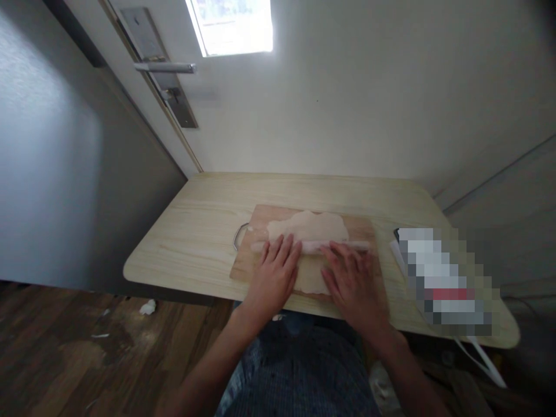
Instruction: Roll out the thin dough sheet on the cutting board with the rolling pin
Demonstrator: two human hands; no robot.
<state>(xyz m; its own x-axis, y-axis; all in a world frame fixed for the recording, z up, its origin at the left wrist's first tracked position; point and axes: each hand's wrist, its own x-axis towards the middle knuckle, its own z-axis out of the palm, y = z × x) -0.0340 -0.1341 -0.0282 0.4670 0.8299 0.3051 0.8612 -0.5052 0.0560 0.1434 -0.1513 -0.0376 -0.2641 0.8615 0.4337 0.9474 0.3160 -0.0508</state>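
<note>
A pale rolling pin [310, 247] lies crosswise over a thin, uneven sheet of dough [313, 225] on a wooden cutting board [256, 215]. My left hand [278, 266] rests on the pin's left part, its fingers stretched out over it. Toward the pin's right end, my right hand [347, 278] lies with its fingers spread on top. Neither hand is wrapped round the pin. Dough shows both beyond the pin and between my hands on the near side.
The board, with a metal handle [238, 236] at its left, sits on a light wooden table [186, 231]. A pixelated item [443, 278] occupies the table's right side. Behind stands a white door [347, 104] with a lever handle [167, 68]. White scraps [147, 307] lie on the floor.
</note>
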